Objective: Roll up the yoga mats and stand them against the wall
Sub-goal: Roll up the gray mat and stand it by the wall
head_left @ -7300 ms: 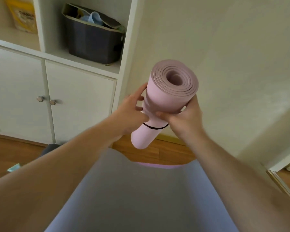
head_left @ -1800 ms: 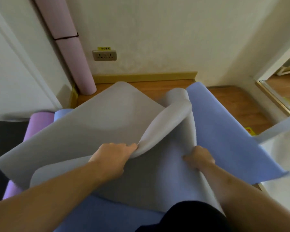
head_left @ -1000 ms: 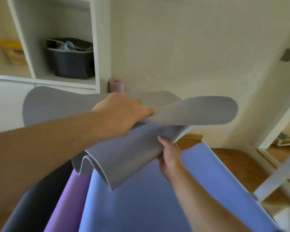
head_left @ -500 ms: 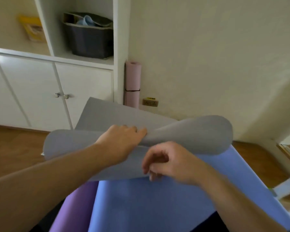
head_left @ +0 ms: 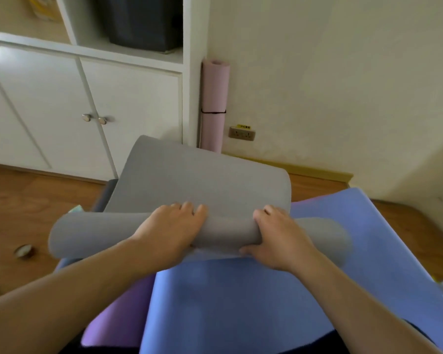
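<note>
A grey yoga mat (head_left: 202, 180) lies partly folded over itself in front of me, its near part curled into a loose roll. My left hand (head_left: 172, 231) grips that roll from above, fingers curled over it. My right hand (head_left: 276, 238) grips it to the right, thumb under the edge. Beneath it lie a blue mat (head_left: 266, 297) and a purple mat (head_left: 118, 312), both flat. A rolled pink mat (head_left: 214, 106) with a black band stands upright against the wall beside the cabinet.
A white cabinet (head_left: 128, 103) with knobbed doors and a dark bin (head_left: 143, 21) on its shelf fills the back left. A wall socket (head_left: 241, 133) sits low on the wall. A small round object (head_left: 24, 251) lies on the wood floor at left.
The grey mat has come down from mid-air onto the blue mat. My right hand has moved from below the fold onto the roll, and both hands now grip it side by side.
</note>
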`<state>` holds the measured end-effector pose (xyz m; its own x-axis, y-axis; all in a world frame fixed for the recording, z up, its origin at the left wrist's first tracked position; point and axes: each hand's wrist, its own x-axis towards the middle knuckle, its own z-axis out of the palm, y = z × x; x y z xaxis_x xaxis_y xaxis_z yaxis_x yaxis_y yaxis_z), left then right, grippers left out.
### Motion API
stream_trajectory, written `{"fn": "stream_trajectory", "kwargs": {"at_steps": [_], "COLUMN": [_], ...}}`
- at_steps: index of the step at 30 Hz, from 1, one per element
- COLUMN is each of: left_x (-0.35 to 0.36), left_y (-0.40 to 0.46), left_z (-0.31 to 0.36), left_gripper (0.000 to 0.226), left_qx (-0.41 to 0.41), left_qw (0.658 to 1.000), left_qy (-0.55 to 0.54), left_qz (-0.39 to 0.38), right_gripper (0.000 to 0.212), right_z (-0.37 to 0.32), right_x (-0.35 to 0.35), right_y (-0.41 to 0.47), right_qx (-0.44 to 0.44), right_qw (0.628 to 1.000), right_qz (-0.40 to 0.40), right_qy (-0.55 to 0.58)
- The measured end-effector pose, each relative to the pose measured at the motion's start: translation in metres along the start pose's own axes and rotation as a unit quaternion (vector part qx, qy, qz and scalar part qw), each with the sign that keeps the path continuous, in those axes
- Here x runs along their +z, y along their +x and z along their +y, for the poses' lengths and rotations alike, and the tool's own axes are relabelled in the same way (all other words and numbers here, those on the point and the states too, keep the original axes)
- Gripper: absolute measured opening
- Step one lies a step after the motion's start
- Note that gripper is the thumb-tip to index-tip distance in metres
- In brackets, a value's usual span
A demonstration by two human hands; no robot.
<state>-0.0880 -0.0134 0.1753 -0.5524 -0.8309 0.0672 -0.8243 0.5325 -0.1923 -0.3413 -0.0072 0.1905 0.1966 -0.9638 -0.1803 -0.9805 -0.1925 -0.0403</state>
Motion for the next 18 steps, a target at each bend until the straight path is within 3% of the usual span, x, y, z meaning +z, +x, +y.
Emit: {"fn": "stream_trajectory", "kwargs": {"at_steps": [3, 8, 12, 18], "left_x": [0.001, 0.006, 0.011, 0.009], "left_y": [-0.006, -0.013, -0.020, -0.019], "left_z": [0.000, -0.003, -0.007, -0.007], "left_gripper": [0.064, 0.055, 0.052, 0.041], "left_qx": [-0.048, -0.101, -0.112, -0.129], "left_qw": [0.994, 0.977, 0.945, 0.977], "left_qy": [-0.096, -0.137, -0.225, -0.146], "left_qz": [-0.029, -0.129, -0.208, -0.091], "right_gripper": [0.064, 0.075, 0.063, 0.049], "right_z": [-0.009, -0.020, -0.025, -0.028], "right_x": [-0.003, 0.010, 0.020, 0.025], "right_y": [0.006, 0.008, 0.003, 0.001], "right_qx": [0.006, -0.030, -0.021, -0.030], "right_qw": [1.000, 0.999, 0.998, 0.996], "right_qz": [0.018, 0.018, 0.010, 0.085], "right_qy": [-0.007, 0.000, 0.051, 0.030]}}
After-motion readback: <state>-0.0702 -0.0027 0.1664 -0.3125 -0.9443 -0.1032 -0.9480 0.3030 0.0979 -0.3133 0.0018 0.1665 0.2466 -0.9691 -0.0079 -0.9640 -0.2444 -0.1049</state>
